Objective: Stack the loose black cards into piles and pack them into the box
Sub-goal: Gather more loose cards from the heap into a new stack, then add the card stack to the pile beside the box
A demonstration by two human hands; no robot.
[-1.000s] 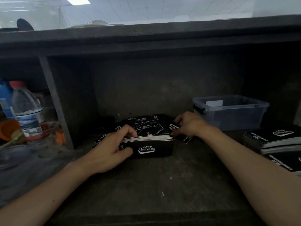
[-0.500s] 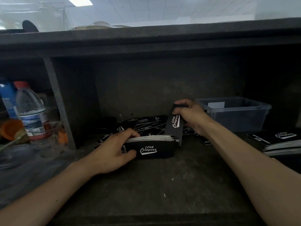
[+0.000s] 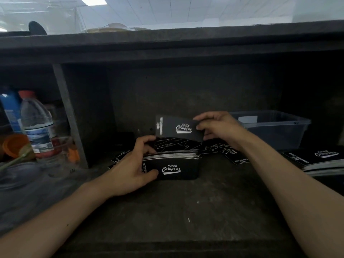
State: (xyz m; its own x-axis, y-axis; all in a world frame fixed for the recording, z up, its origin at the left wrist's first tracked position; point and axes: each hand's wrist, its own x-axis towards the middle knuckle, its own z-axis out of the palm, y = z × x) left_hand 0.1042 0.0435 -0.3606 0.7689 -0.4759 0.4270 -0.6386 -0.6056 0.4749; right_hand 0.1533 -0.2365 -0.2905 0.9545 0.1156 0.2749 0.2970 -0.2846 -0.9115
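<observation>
Fingers and thumb of the right hand (image 3: 219, 127) pinch the right end of a single black card (image 3: 178, 128), held up in the air just right of frame centre. The card is nearly level, its white "Club Camping" lettering facing the camera. This grip is clamped on the card's edge.

Below it and slightly left, the left hand (image 3: 130, 170) wraps around the left end of a black box (image 3: 176, 169) standing on the dark worktop (image 3: 167, 211). The thumb lies on the front face and the fingers curl over the back, so this grip is closed on the box. A pile of cards (image 3: 171, 155) sits in the box, white edges showing above its rim. The box front carries the same white lettering.

Behind the box, loose black cards (image 3: 214, 148) lie scattered and overlapping on the worktop, reaching toward the right.

At the right edge of the frame lies another stack of black cards (image 3: 320, 159). Behind the right hand sits a clear plastic tub (image 3: 275, 127).

At the left, beyond a grey upright divider (image 3: 68, 116), stands a water bottle (image 3: 37, 127) with a red cap, beside an orange container (image 3: 14, 146).
</observation>
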